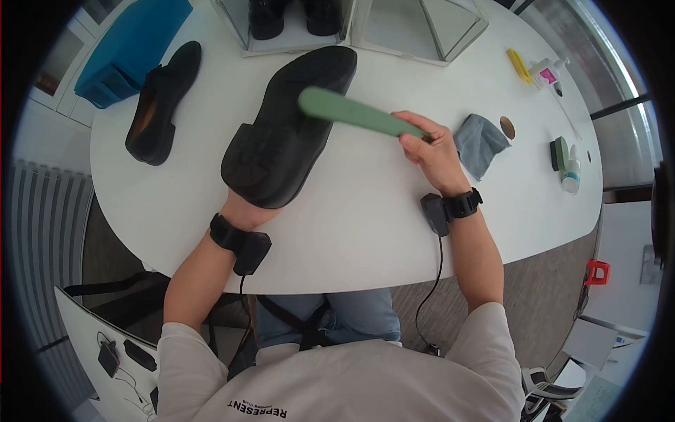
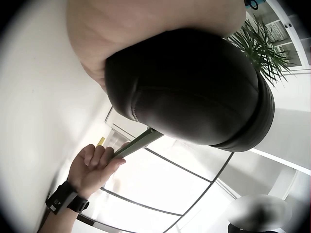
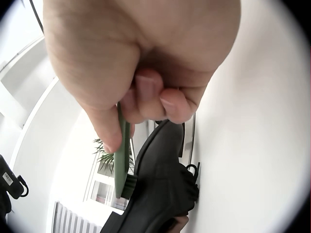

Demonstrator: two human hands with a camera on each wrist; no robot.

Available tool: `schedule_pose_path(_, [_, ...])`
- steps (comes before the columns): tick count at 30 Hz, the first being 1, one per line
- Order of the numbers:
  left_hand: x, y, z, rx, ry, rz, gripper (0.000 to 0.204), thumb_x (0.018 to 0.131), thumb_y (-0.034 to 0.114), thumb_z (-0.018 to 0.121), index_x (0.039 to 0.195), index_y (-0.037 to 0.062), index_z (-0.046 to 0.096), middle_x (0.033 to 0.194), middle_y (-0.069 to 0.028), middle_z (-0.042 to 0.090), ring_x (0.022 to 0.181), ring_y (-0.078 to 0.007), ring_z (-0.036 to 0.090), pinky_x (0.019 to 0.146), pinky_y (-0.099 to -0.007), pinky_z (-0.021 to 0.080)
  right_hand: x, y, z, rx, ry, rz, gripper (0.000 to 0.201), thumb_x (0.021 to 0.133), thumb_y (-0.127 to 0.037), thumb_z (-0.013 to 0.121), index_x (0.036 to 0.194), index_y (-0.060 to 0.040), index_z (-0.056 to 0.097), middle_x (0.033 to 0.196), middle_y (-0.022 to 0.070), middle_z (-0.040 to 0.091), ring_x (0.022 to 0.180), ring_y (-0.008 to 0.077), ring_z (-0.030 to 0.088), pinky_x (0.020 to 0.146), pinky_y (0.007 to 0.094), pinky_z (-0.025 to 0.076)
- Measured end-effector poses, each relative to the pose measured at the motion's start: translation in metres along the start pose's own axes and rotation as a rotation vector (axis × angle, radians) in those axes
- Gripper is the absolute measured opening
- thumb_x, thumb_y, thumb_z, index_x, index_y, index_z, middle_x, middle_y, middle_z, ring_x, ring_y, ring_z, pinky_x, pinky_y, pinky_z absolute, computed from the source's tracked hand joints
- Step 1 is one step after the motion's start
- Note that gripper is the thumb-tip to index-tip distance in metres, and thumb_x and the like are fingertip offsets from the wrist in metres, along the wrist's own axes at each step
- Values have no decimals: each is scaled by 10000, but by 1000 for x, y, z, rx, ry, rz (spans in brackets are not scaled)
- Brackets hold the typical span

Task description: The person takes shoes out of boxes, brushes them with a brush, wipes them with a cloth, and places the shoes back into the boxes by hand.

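A black leather shoe [image 1: 285,126] is held sole up over the table. My left hand [image 1: 249,209] grips it from beneath at the heel end; the fingers are mostly hidden by the shoe. My right hand [image 1: 436,151] holds a green-handled brush [image 1: 351,112] by its end, thumb on one side and fingers curled on the other. In the right wrist view, the dark bristles of the brush [image 3: 129,187] are right at the edge of the sole. The matching black shoe [image 1: 162,105] lies to the left on the table.
A blue case [image 1: 133,53] stands at the back left. Clear-sided boxes [image 1: 422,32] are at the back, one with black footwear [image 1: 320,17]. On the right are a grey cloth [image 1: 480,145], a smaller green brush [image 1: 560,153], bottles [image 1: 571,179] and a yellow item [image 1: 519,65].
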State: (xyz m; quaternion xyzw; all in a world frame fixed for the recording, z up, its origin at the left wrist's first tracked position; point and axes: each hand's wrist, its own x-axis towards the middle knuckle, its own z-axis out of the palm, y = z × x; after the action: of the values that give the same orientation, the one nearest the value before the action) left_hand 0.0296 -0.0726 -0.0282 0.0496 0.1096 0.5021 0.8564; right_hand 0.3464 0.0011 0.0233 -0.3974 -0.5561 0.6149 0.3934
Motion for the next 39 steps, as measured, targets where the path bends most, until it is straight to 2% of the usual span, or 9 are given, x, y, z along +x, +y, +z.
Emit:
schedule_pose_path(3, [-1, -3, 18, 67, 79, 26, 328, 964, 331, 462, 1178, 112, 580, 1206, -15, 607, 1104, -168, 570, 976, -306, 441, 7, 3, -6, 103, 69, -39, 368, 863, -117, 672, 1209, -17, 601, 694, -59, 486, 537, 40, 323, 489, 212, 263])
schedule_pose_path(6, [5, -6, 26, 57, 34, 34, 338, 958, 358, 465, 1103, 89, 610, 1112, -27, 647, 1022, -171, 613, 924, -314, 482, 13, 4, -11, 244, 224, -70, 379, 885, -131, 658, 1235, -12, 576, 668, -81, 434, 525, 31, 296, 486, 209, 259])
schedule_pose_path(8, [8, -8, 35, 86, 83, 42, 342, 956, 358, 463, 1076, 76, 616, 1080, -36, 656, 996, -173, 624, 901, -315, 496, 15, 2, -13, 239, 326, -10, 390, 902, -145, 645, 1253, -3, 551, 651, -95, 379, 517, 23, 270, 485, 208, 250])
schedule_pose_path(13, [8, -9, 37, 87, 237, 34, 364, 952, 359, 451, 1047, 51, 619, 1059, -57, 662, 977, -174, 632, 879, -314, 510, 14, 2, -12, 232, 350, -16, 393, 901, -160, 651, 1246, 0, 552, 648, -97, 366, 516, 18, 268, 484, 207, 244])
schedule_pose_path(19, [9, -12, 55, 135, 98, -70, 458, 932, 390, 431, 1139, 16, 597, 1076, -104, 656, 962, -199, 638, 875, -318, 513, 16, 3, -14, 240, 386, -28, 378, 901, -170, 654, 1227, -3, 562, 647, -97, 366, 516, 18, 272, 486, 208, 243])
schedule_pose_path(21, [9, -14, 61, 259, 242, -62, 513, 922, 419, 421, 1166, -3, 581, 1070, -130, 651, 943, -215, 642, 852, -328, 521, 18, 2, -15, 247, 400, -29, 375, 901, -170, 654, 1223, -2, 563, 645, -97, 364, 516, 18, 272, 487, 209, 241])
schedule_pose_path(25, [10, -12, 51, 258, 152, -117, 526, 924, 428, 405, 1172, -4, 574, 1076, -138, 647, 932, -220, 642, 833, -336, 526, 16, 3, -17, 251, 421, -33, 379, 901, -166, 651, 1223, 12, 558, 641, -96, 365, 509, 19, 268, 485, 212, 237])
schedule_pose_path(28, [10, -12, 57, 262, 156, -79, 396, 908, 351, 468, 1074, 33, 634, 1055, -106, 675, 909, -203, 668, 822, -308, 548, 16, 3, -18, 244, 415, -37, 382, 900, -158, 648, 1225, 18, 554, 637, -95, 362, 503, 21, 264, 486, 213, 236])
schedule_pose_path(39, [8, -7, 50, 368, 160, -70, 544, 915, 439, 409, 1175, -18, 546, 1047, -154, 638, 882, -228, 648, 776, -349, 542, 14, -2, -26, 303, 256, -83, 341, 916, -137, 614, 1225, -2, 562, 604, -101, 310, 498, 23, 239, 484, 210, 224])
